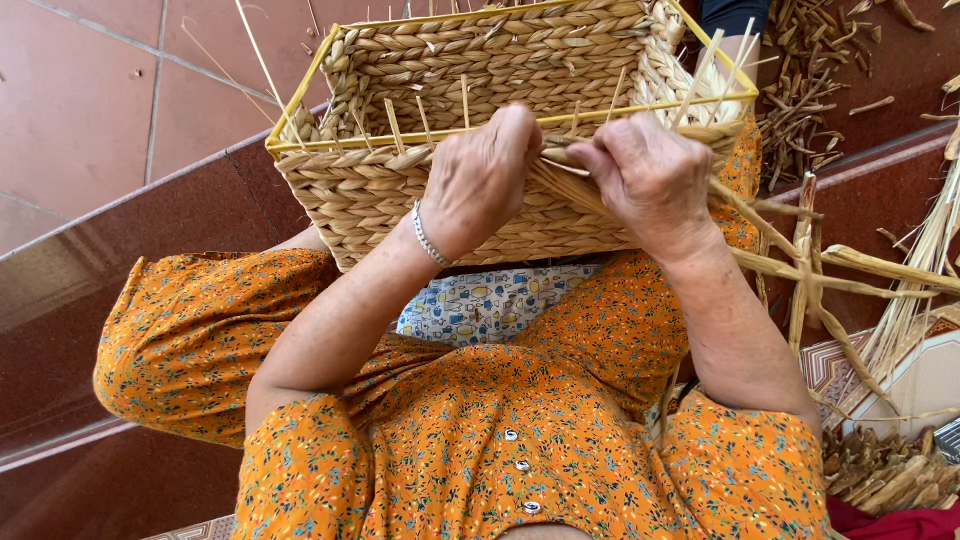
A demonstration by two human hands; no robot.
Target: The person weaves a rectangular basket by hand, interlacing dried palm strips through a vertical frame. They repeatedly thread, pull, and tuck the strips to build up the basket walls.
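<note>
Woven straw-coloured fibre, braided in rows, forming one rectangular basket [430,200] on a yellow wire frame [300,95]; resting on the lap, near wall facing the camera, far wall up against the top edge of view. Near rim unfinished: thin upright stakes [395,125] standing proud of the weave along it, roughly eight to ten, exact count not possible where hidden behind the hands.

Left hand [482,175] curled over the near rim, fingers bent inward, pressing on the top row; one silver bracelet [430,238] at the wrist. Right hand [648,178] just beside it, fingers closed, pinching a flat bundle of loose strands [560,180] against the rim. Both hands nearly touching at the knuckles. Strand ends trailing off to the right, over the lap, toward a tangle of longer dried stalks [830,280].

Open room: bare red floor tiles [80,100] to the left of the basket, one darker polished step [70,290] below them. Right side crowded: one heap of dry fibre scraps [810,90] at upper right, a second heap [880,475] at lower right. Orange floral garment [520,440] filling the lower frame; three small buttons visible.
</note>
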